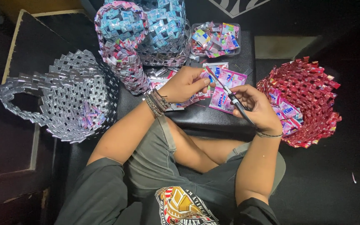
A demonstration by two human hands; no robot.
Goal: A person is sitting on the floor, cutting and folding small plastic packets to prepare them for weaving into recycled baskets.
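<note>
**Cutting a pink wrapper with scissors**

From where I sit, I see the left hand [185,84] pinching a pink sachet wrapper [218,79] at its left edge, thumb and fingers closed on the foil. The right hand [260,109] is wrapped around the handles of a pair of scissors [229,95], fingers through the loops, and the blades point up and to the left across the wrapper. I cannot tell how far the blades are parted. The wrapper hangs just above a dark box [205,114] in front of the knees, where more pink wrappers lie flat.

I judge the step in hand to be the cut itself: the blades look set along the wrapper's edge. The next move calls for keeping the foil taut in the left pinch while the blades close along a straight line.

To the right sits a red woven basket [313,91] holding loose wrappers. On the left stands a silver woven basket [63,96], and at the far side two taller woven pieces [140,37] and a clear tray of cut strips [216,39].
</note>
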